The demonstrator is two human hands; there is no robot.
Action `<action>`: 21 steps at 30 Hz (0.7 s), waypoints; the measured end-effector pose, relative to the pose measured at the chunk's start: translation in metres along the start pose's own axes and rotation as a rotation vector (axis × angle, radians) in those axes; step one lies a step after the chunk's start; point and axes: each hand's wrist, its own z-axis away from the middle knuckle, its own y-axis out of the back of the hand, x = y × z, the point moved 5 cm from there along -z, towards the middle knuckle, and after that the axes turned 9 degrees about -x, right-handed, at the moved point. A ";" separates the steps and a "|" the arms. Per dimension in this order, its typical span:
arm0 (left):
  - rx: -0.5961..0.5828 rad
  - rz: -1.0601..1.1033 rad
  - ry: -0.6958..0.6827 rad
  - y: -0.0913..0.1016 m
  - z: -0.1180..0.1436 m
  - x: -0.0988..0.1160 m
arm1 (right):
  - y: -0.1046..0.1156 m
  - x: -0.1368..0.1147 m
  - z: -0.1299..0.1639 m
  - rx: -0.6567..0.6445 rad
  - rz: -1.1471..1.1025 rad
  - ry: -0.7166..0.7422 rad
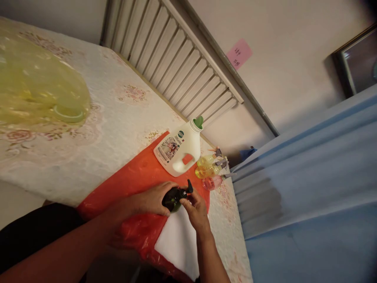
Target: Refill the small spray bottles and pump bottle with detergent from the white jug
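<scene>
A dark green pump bottle [172, 200] with a black pump head [189, 187] is between my two hands, above a red plastic sheet. My left hand [154, 198] wraps round the bottle's body. At its neck, my right hand [194, 208] grips the pump collar with thumb and fingers. Just beyond stands a large white jug [179, 149] with a printed label and a handle; something green sits in its mouth. To the jug's right are several small pump bottles, among them a yellow one [203, 171] and a pink one [212, 182].
The red sheet [126, 184] lies over a flowered tablecloth [108, 94]. Near my right forearm is a white sheet [179, 243]. A yellow translucent bag [38, 82] fills the far left. A rail [182, 51] runs behind; a blue curtain [294, 177] hangs at right.
</scene>
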 end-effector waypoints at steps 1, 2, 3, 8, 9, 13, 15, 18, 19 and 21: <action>-0.001 0.001 0.010 0.000 0.000 -0.001 | 0.000 0.000 0.000 0.000 0.009 0.005; -0.002 0.001 0.020 0.000 0.000 -0.001 | 0.000 -0.001 0.000 0.000 0.020 0.013; 0.001 -0.001 0.028 0.000 0.000 -0.001 | -0.001 -0.002 0.001 -0.001 0.031 0.025; 0.001 -0.008 0.018 0.001 0.001 0.003 | -0.001 -0.004 0.002 -0.003 0.094 0.063; 0.000 -0.008 0.015 0.001 0.001 0.004 | -0.002 -0.005 0.002 -0.006 0.101 0.063; 0.001 -0.010 0.003 0.000 0.000 0.002 | -0.002 -0.007 0.002 -0.021 0.125 0.074; 0.001 -0.012 0.004 0.000 -0.001 0.001 | -0.002 -0.009 0.002 -0.024 0.133 0.083; 0.001 -0.015 0.015 -0.001 -0.001 0.000 | -0.001 -0.010 0.002 -0.028 0.124 0.088; 0.001 -0.016 0.019 -0.001 0.000 0.001 | -0.001 -0.010 0.002 -0.031 0.114 0.088; 0.005 -0.017 0.021 0.000 0.001 0.002 | 0.000 -0.009 0.001 -0.046 0.086 0.079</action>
